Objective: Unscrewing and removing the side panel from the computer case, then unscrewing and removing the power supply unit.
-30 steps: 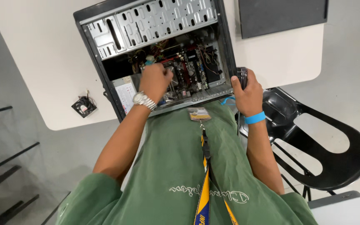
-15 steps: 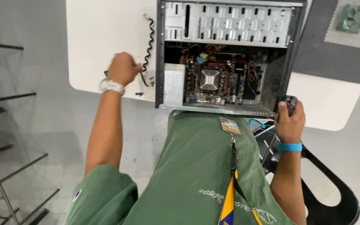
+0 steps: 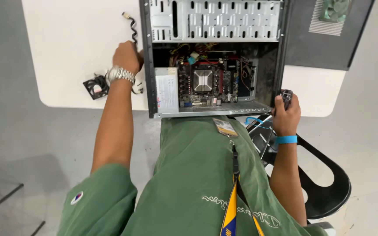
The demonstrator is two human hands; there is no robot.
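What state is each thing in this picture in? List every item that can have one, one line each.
Computer case: open, side panel off, lying on the white table.
Motherboard: exposed, mounted inside.
Coiled cable: lying on the table, by the left hand.
Small fan: loose on the table.
Right hand: closed around a dark tool.
Black chair: unoccupied.

An open computer case (image 3: 215,57) lies on the table (image 3: 66,43); a small fan (image 3: 95,86) sits to its left, a chair (image 3: 324,183) stands lower right
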